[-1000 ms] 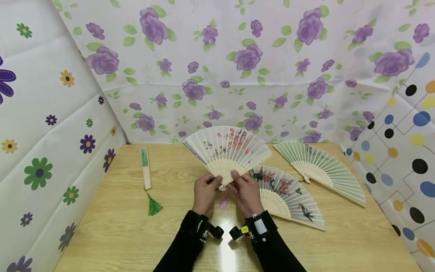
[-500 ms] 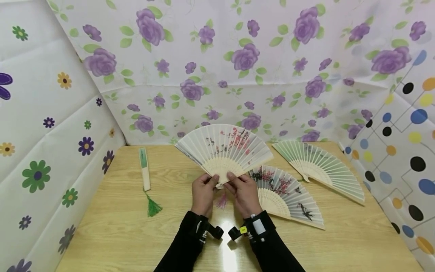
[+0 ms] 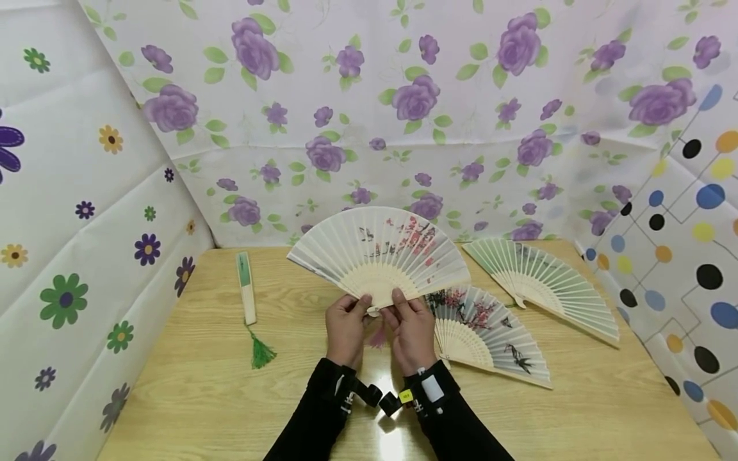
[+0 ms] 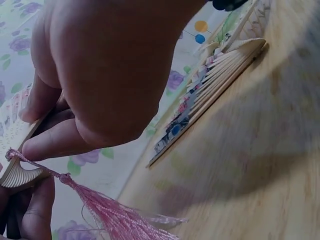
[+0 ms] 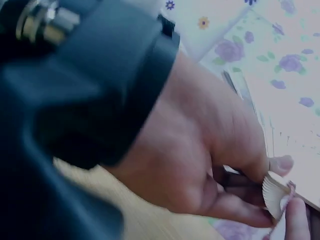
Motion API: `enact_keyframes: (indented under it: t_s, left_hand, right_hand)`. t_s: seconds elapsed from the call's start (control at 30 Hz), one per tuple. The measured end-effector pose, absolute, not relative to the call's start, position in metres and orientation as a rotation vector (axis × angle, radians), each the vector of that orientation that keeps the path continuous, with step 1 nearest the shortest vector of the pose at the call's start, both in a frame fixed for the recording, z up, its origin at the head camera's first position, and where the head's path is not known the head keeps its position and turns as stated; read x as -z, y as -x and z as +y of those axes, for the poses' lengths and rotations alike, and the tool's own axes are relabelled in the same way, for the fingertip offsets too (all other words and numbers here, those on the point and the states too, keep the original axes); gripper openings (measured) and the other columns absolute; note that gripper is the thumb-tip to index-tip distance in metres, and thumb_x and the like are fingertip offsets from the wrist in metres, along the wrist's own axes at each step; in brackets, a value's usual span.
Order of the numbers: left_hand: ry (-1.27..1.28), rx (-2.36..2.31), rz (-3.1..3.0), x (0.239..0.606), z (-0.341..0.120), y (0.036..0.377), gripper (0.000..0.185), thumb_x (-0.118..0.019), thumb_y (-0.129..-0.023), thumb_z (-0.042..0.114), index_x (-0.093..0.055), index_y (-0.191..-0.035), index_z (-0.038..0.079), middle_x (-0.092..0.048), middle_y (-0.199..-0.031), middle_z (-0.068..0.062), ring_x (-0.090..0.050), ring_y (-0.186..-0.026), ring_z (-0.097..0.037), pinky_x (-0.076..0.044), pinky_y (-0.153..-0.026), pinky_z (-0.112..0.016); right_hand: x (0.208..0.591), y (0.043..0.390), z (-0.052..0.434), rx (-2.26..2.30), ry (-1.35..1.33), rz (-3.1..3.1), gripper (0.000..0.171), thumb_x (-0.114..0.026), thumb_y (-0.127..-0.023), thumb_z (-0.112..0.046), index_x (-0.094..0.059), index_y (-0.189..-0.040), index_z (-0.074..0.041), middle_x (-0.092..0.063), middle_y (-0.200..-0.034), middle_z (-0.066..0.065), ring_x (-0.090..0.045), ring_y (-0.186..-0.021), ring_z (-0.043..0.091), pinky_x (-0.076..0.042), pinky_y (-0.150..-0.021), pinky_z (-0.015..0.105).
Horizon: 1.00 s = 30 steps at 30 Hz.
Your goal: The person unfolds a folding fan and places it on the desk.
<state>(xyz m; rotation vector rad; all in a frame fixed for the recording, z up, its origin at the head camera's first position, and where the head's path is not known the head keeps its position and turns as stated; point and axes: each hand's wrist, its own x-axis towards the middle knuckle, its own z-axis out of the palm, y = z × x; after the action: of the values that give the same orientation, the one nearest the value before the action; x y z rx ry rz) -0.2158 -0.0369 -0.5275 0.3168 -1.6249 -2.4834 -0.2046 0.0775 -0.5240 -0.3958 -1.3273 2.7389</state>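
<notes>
My left hand and right hand both hold a white folding fan with red blossoms, raised above the table and spread wide. The left thumb and fingers pinch it by the pivot; the right thumb lies on the ribs at its lower right, fingers behind. A pink tassel hangs from the pivot in the left wrist view. Under and right of my right hand lies an open grey-white blossom fan, partly covered by the hand. The right wrist view shows the ribs' stacked ends between the fingers.
An open green fan lies at the table's back right. A folded green fan with a green tassel lies on the left. Patterned cloth walls border the wooden table behind and at both sides.
The held fan has spread wider, its left edge tipping lower to the left and its right edge reaching further right. My right hand has turned slightly, its wrist moving left.
</notes>
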Motion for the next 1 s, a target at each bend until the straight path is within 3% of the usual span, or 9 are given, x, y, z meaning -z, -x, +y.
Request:
enact_keyframes:
  t_s: [0.07,0.27,0.4,0.53,0.73,1.0]
  left_hand:
    - [-0.313,2.483,-1.619,0.526,-0.038,0.215,0.012,-0.074,-0.107,-0.004,-0.078,-0.107,-0.015,-0.073,-0.089,-0.001,-0.072,-0.079,-0.009,-0.065,-0.069,-0.020]
    - [-0.316,2.484,-1.623,0.523,-0.039,0.214,0.016,-0.074,-0.108,-0.004,-0.077,-0.113,-0.018,-0.074,-0.090,-0.001,-0.074,-0.081,-0.008,-0.066,-0.070,-0.020]
    - [-0.317,2.477,-1.614,0.523,-0.036,0.214,0.016,-0.075,-0.107,-0.003,-0.078,-0.113,-0.018,-0.075,-0.090,-0.001,-0.076,-0.081,-0.009,-0.068,-0.072,-0.022]
    - [-0.337,2.474,-1.576,0.522,-0.032,0.210,0.017,-0.077,-0.107,-0.001,-0.079,-0.114,-0.016,-0.075,-0.090,0.000,-0.075,-0.083,-0.008,-0.069,-0.076,-0.023]
    - [-0.357,2.490,-1.497,0.520,-0.030,0.200,0.019,-0.076,-0.109,0.004,-0.079,-0.112,-0.014,-0.075,-0.096,-0.002,-0.077,-0.089,-0.011,-0.070,-0.083,-0.026]
    - [-0.392,2.519,-1.406,0.521,-0.029,0.194,0.021,-0.075,-0.110,0.005,-0.079,-0.116,-0.014,-0.076,-0.099,-0.005,-0.080,-0.091,-0.014,-0.072,-0.085,-0.027]
  right_hand:
    - [0.524,0.206,0.081,-2.750,0.350,-1.358,0.027,-0.067,-0.116,-0.012,-0.074,-0.137,0.004,-0.077,-0.108,0.001,-0.079,-0.091,0.009,-0.070,-0.089,0.020]
    - [0.524,0.211,0.093,-2.810,0.248,-1.404,0.018,-0.066,-0.115,-0.004,-0.084,-0.114,-0.005,-0.081,-0.099,0.002,-0.083,-0.085,0.010,-0.071,-0.090,0.026]
    - [0.522,0.211,0.091,-2.801,0.282,-1.349,0.019,-0.066,-0.115,-0.004,-0.084,-0.112,-0.005,-0.080,-0.095,0.002,-0.082,-0.082,0.010,-0.071,-0.089,0.025]
    - [0.518,0.205,0.083,-2.776,0.409,-1.253,0.019,-0.066,-0.116,-0.009,-0.080,-0.123,0.001,-0.079,-0.095,0.001,-0.080,-0.080,0.007,-0.070,-0.088,0.021]
    - [0.511,0.195,0.070,-2.767,0.493,-1.175,0.038,-0.059,-0.119,-0.013,-0.064,-0.151,0.008,-0.080,-0.103,0.002,-0.082,-0.086,0.007,-0.069,-0.093,0.021]
    - [0.508,0.189,0.064,-2.766,0.460,-1.147,0.040,-0.058,-0.120,-0.016,-0.063,-0.151,0.008,-0.079,-0.100,0.002,-0.081,-0.086,0.007,-0.069,-0.092,0.021]
